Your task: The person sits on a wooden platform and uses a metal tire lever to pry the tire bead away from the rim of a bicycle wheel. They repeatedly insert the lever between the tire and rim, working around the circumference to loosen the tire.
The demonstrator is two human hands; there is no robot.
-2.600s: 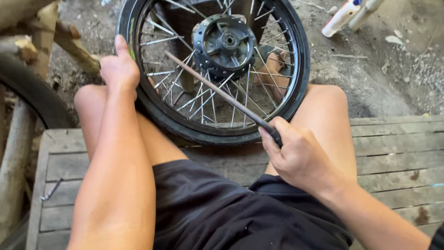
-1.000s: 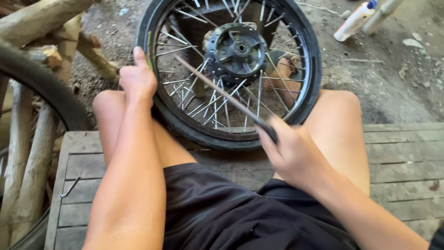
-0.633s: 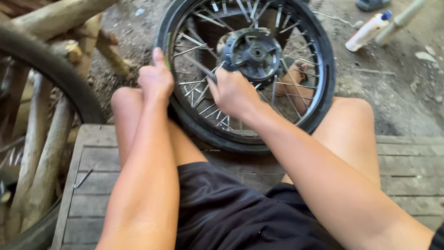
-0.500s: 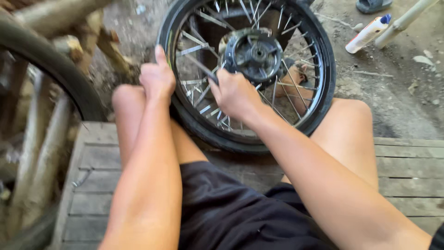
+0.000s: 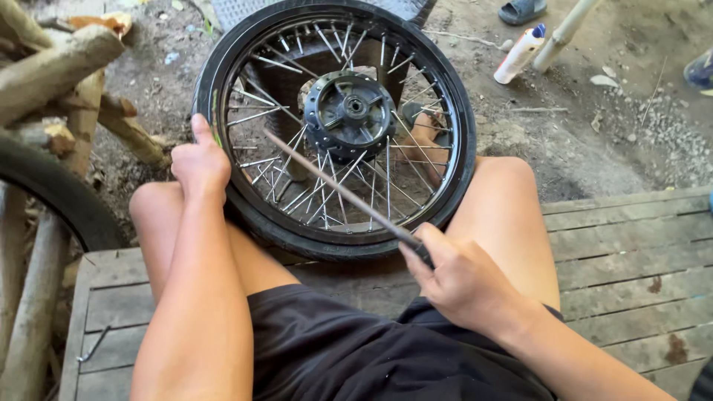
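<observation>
The person sits on a weathered plank surface (image 5: 631, 245) outdoors, its front edge running just behind the knees; beyond it lies bare, stony dirt ground (image 5: 594, 141). A spoked motorcycle wheel (image 5: 334, 126) with its black tyre stands tilted between the bare knees, its lower rim touching the edge of the planks. The left hand (image 5: 200, 163) wraps the tyre's left side, thumb up, grip closed on the rubber. The right hand (image 5: 464, 278) holds a narrow grip on the dark handle of a long thin metal rod (image 5: 334, 189), which slants up and left across the spokes, its tip ending left of the black hub (image 5: 350, 113).

To the left, rough logs (image 5: 52, 67) and a second tyre (image 5: 59, 193) crowd the space beside the planks. To the right the planks stretch well clear. On the dirt at the upper right a white squeeze bottle (image 5: 520, 53) lies on its side, contents not visible, near a pale pole (image 5: 564, 31) and a sandal (image 5: 522, 10).
</observation>
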